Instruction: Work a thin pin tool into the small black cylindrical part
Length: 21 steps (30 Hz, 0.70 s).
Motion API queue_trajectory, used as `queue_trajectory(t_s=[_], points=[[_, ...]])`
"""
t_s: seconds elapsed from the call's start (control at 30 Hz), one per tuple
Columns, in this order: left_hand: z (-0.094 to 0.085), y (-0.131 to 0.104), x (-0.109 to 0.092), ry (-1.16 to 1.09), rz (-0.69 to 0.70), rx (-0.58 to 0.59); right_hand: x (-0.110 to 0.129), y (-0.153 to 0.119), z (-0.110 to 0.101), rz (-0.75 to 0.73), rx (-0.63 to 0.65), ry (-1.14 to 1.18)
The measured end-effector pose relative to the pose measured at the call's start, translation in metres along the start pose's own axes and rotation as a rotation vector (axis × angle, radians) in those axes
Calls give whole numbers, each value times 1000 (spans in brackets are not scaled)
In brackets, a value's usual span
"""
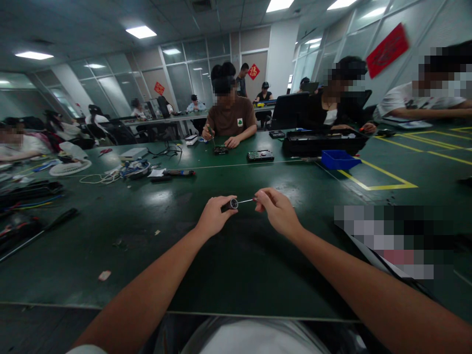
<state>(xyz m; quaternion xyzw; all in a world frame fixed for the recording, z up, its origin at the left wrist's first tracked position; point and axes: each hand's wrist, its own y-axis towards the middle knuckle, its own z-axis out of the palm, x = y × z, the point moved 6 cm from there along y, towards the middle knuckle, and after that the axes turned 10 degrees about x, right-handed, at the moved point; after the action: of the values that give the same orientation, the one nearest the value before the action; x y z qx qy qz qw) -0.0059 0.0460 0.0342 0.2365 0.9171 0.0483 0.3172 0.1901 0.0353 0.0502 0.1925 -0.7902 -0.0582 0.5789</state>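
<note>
My left hand point(214, 215) pinches a small dark cylindrical part point(233, 203) between thumb and fingers, its round, light-rimmed end turned to the right. In my right hand point(277, 209) is a thin screwdriver point(246, 200) with a bit of red showing at the fingers. Its metal shaft points left, and the tip meets or nearly meets the rim of the round part; I cannot tell if it is inside. Most of the screwdriver's handle is hidden by my fingers. Both hands are held above the green table point(228, 275).
Across the table a person point(232, 115) works on a small circuit board. A hard drive point(260, 156), a blue bin point(339, 160) and a long black casing point(324, 142) lie beyond my hands. At left are cables point(134, 169) and a long screwdriver point(61, 219); papers point(383, 246) lie at right.
</note>
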Motion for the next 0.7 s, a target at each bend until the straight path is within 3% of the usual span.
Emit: queue_trajectory(t_s=[0.37, 0.5, 0.7], points=[[-2, 0, 2, -7, -8, -9, -2, 0, 4, 36, 69, -45], [1, 0, -1, 10, 8, 10, -7, 1, -1, 46, 13, -73], [2, -1, -4, 24, -18, 6, -15, 4, -1, -1, -87, 136]])
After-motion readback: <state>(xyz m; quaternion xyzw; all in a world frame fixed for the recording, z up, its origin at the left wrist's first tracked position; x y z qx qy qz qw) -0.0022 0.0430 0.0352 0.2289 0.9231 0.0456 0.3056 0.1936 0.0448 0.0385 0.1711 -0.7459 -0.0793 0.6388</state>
